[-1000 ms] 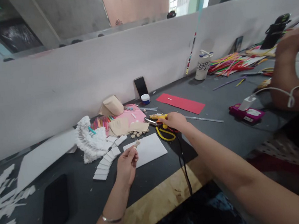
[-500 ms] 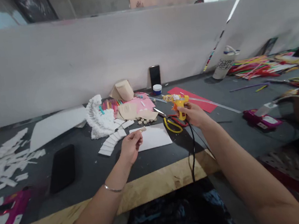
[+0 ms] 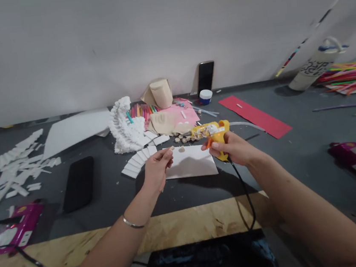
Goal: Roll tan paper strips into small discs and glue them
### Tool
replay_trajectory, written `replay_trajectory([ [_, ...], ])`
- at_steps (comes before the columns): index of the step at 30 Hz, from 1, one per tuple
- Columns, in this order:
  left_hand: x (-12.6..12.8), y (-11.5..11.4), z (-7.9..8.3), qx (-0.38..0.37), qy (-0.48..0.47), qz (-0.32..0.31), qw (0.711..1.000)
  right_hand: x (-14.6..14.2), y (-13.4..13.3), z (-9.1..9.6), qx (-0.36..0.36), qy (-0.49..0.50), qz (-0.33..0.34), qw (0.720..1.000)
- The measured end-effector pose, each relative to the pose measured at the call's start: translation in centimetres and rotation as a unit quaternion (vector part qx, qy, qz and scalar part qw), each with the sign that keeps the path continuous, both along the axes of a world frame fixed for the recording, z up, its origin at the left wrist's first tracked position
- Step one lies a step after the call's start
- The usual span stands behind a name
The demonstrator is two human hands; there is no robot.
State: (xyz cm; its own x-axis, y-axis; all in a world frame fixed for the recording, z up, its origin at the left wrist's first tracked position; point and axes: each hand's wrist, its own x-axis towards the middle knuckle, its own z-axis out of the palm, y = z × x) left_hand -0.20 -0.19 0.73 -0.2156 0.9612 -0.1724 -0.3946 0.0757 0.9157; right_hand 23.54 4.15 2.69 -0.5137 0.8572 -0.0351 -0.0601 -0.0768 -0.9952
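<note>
My left hand point(image 3: 159, 168) pinches a small beige piece point(image 3: 172, 148) between thumb and fingertips, over the left part of a white board point(image 3: 190, 168). Another small beige bit point(image 3: 182, 149) shows at the board's far edge. Wrapped in my right hand point(image 3: 239, 147) is a yellow hot glue gun point(image 3: 221, 133), its nozzle pointing left and its orange trigger under my fingers. A clear glue stick point(image 3: 247, 124) sticks out behind it. Several small beige rolls point(image 3: 183, 139) lie just beyond the nozzle. White rectangular pieces point(image 3: 138, 160) fan out left of the board.
A white textured craft piece point(image 3: 124, 129), pink paper point(image 3: 188, 111), a blue-and-white jar point(image 3: 205, 97) and a propped phone point(image 3: 206, 76) stand toward the wall. Red paper point(image 3: 256, 116) lies right. A black phone point(image 3: 79, 183) and a purple device point(image 3: 19, 224) lie left. A black cord hangs over the table edge.
My right hand has brought the glue gun left, nearer my left hand and over the scissors, which are now largely hidden. My view has tilted down and turned slightly left.
</note>
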Motion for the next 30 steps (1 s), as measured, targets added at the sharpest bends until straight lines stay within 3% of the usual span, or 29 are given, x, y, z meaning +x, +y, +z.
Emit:
replay_trajectory([
  [6,0.0,-0.3,0.2,-0.006,0.010,-0.021,1.000,0.6,0.0,-0.9,-0.078,0.023,0.013,0.997],
  [8,0.0,-0.4,0.1,-0.009,0.024,-0.027,0.999,0.6,-0.3,-0.7,-0.062,0.000,-0.006,0.998],
  [11,0.0,-0.5,-0.1,-0.011,0.055,-0.029,0.998,0.3,-0.8,-0.5,0.015,-0.103,-0.026,0.994],
  [16,-0.3,-0.5,-0.7,-0.009,0.097,-0.040,0.994,-0.6,-1.8,-1.5,0.079,-0.255,-0.068,0.961],
  [20,-0.4,-0.5,-0.9,-0.015,0.112,-0.041,0.993,-0.9,-2.4,-2.0,0.074,-0.286,-0.101,0.950],
  [30,-0.4,-0.7,-0.9,-0.038,0.108,-0.060,0.992,-1.6,-2.6,-0.4,0.096,-0.285,-0.056,0.952],
])
